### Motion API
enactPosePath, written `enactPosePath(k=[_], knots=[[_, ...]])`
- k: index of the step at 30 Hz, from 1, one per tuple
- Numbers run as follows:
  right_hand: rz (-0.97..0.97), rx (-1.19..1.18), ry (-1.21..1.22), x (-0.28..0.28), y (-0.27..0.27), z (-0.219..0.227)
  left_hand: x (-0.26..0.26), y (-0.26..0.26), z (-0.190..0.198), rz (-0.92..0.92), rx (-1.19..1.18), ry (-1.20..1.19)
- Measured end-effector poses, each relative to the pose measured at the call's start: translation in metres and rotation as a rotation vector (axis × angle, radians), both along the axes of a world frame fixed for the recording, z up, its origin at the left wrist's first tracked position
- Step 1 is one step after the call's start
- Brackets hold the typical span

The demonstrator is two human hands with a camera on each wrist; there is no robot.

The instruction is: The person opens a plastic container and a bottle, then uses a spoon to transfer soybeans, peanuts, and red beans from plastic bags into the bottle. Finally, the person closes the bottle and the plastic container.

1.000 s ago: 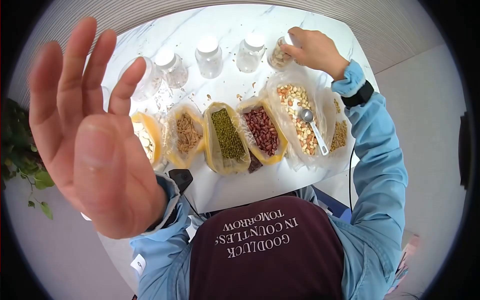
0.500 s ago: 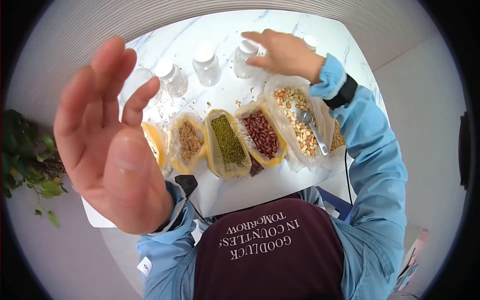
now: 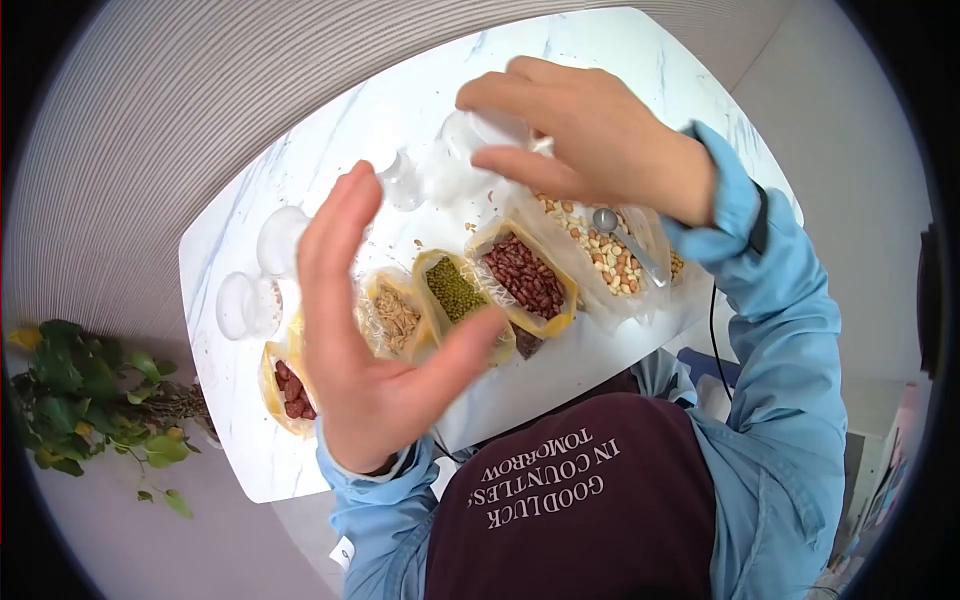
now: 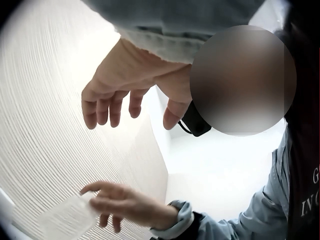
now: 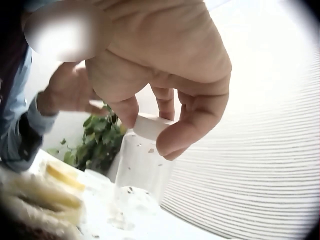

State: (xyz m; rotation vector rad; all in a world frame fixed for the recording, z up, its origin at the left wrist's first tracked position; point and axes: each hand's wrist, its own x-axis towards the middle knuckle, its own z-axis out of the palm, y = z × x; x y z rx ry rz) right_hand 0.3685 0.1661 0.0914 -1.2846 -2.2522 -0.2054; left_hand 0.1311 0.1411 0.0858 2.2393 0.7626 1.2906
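Observation:
By its white lid (image 5: 152, 126), my right hand (image 3: 600, 135) grips a clear jar (image 5: 142, 167), pinching it between thumb and fingers. Small brown bits cling inside the jar. The left wrist view also shows this jar, lifted off the table and tilted. My left hand (image 3: 365, 355) is raised over the bags with its fingers extended and thumb spread, holding nothing. Under it in the head view are the bag of mung beans (image 3: 452, 288) and a bag of tan shreds (image 3: 397, 315). A bag of kidney beans (image 3: 522, 275) lies between the hands.
More clear jars (image 3: 283, 240) stand along the table's (image 3: 232, 420) far left side. A metal measuring spoon (image 3: 635, 245) rests on a bag of peanuts (image 3: 612, 270). At the left front is a bag of dark red pieces (image 3: 293, 390). A leafy plant (image 3: 90, 400) is beyond the left edge.
My right hand has left the far-right jar, moved left and lifted another jar by its lid. The left hand has shifted right across the view. The head view has turned.

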Motion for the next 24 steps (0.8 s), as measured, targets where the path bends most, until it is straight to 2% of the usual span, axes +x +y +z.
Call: enactPosePath(k=[3,6,9,10,13,15,17,18,20,21,23,24], knots=[[0.117,-0.018,0.19,-0.003,-0.055,0.007,0.025,-0.015,-0.005,0.064,0.17,0.278],[0.141,-0.15,0.209,-0.001,-0.104,0.007,0.046,-0.028,-0.027,-0.005,0.246,0.265],[0.058,-0.159,0.35,0.0,-0.132,-0.011,0.055,-0.045,-0.039,-0.09,0.198,0.308],[0.017,-0.15,0.376,-0.001,-0.139,-0.018,0.058,-0.047,-0.04,-0.144,0.249,0.337],[-0.082,-0.136,0.447,-0.003,-0.157,-0.039,0.066,-0.067,-0.049,-0.255,0.082,0.386],[-0.123,-0.124,0.483,-0.001,-0.166,-0.049,0.068,-0.071,-0.051,-0.324,0.052,0.434],[-0.008,-0.204,0.419,0.005,-0.174,-0.046,0.066,-0.073,-0.047,-0.448,-0.028,0.45],[0.046,-0.246,0.388,0.009,-0.178,-0.046,0.066,-0.071,-0.043,-0.56,-0.162,0.48],[0.172,-0.119,0.424,0.011,-0.18,-0.053,0.064,-0.065,-0.031,-0.785,-0.433,0.535],[0.234,-0.055,0.441,0.011,-0.181,-0.055,0.063,-0.062,-0.024,-0.816,-0.511,0.605],[0.291,-0.089,0.437,0.013,-0.182,-0.052,0.062,-0.055,-0.015,-0.867,-0.665,0.745],[0.331,-0.085,0.464,0.011,-0.181,-0.054,0.061,-0.049,-0.02,-1.0,-0.719,0.665]])
